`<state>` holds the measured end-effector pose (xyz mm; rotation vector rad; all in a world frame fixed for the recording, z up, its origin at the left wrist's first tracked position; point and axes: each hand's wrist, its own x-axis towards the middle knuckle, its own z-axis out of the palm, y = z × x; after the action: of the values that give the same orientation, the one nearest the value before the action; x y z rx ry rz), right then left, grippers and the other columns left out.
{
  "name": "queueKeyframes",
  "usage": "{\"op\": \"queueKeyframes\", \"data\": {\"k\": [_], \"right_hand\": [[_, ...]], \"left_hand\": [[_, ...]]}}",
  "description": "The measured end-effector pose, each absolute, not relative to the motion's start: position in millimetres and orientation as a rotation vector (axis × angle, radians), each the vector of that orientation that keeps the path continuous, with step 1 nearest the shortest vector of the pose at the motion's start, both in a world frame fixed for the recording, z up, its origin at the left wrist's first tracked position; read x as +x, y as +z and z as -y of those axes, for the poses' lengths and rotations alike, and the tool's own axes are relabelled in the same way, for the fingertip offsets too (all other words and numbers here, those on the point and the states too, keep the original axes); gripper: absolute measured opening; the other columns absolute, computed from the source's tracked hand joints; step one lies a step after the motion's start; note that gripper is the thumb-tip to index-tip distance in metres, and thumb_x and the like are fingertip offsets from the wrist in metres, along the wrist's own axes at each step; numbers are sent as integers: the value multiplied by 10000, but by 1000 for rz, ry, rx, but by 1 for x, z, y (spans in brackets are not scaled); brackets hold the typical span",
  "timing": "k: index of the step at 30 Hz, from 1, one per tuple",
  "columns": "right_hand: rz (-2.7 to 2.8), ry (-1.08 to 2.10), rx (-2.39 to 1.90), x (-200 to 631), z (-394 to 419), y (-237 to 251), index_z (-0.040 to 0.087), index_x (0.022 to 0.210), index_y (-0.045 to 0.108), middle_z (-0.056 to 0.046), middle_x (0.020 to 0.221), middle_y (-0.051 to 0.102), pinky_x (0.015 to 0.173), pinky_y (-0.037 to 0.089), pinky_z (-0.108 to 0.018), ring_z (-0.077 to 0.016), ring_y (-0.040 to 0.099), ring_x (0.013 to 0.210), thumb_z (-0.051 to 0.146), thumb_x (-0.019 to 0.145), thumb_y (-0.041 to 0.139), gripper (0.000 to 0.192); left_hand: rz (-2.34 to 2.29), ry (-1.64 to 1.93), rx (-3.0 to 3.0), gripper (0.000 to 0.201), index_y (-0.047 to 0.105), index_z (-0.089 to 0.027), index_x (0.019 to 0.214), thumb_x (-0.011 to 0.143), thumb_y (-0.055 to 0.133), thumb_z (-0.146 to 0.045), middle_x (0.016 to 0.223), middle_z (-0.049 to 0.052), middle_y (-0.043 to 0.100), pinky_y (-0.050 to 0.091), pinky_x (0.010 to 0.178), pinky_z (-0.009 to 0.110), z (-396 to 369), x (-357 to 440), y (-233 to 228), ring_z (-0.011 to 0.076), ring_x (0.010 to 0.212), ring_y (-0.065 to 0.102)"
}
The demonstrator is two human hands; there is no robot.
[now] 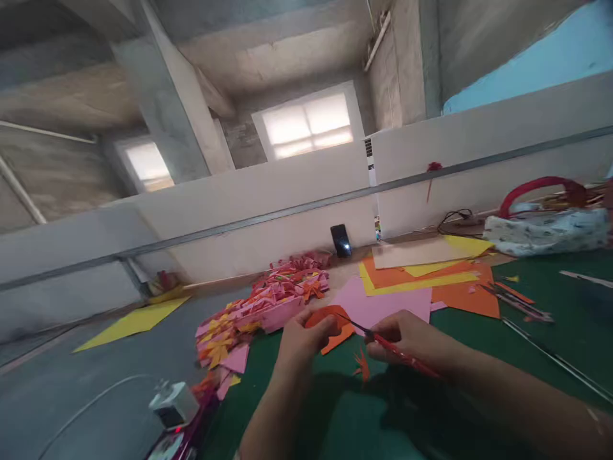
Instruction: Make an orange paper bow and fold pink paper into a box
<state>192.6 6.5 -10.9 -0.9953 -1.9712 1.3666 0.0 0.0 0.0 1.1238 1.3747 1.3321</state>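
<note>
- The left hand [301,338] is closed on a piece of orange paper [330,326], pinching it by its near left edge.
- The right hand [407,342] is wrapped around red scissors [383,342]. The thin blades point left and touch the orange paper.
- The orange paper sits in the air just above the green mat [345,409], between the two hands.
- The paper looks very light and thin. It probably bends and tears easily, so a soft pinch near the edge, close to the cut, seems the best place to hold it.
- A small orange scrap [363,365] lies on the mat just under the hands.
- To the near left, a small grey and white gadget [172,402] stands at the mat's edge.
- A little farther left is a pile of pink and orange paper flowers [268,303].
- Behind the hands lies a pink sheet [383,303], and farther right are orange and yellow sheets [431,278].
- Thin metal rods [550,354] lie on the mat to the right.
- A flowery bag with a red handle [546,227] sits far right.
- A dark phone [340,241] leans on the low white wall [239,211] at the far side.
- Far away, the room has grey concrete walls and two bright windows [306,124].
</note>
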Motion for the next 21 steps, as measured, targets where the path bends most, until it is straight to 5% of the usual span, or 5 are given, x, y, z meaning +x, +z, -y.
{"op": "queueKeyframes", "data": {"k": [21], "right_hand": [[1957, 1392, -1026, 190, -3, -9, 149, 576, 506, 55, 553, 326, 469, 171, -231, -82, 272, 532, 315, 698, 584, 220]], "left_hand": [[-1398, 1299, 1163, 362, 682, -136, 857, 536, 748, -290, 714, 74, 705, 410, 542, 241, -3, -4, -4, 183, 640, 633]]}}
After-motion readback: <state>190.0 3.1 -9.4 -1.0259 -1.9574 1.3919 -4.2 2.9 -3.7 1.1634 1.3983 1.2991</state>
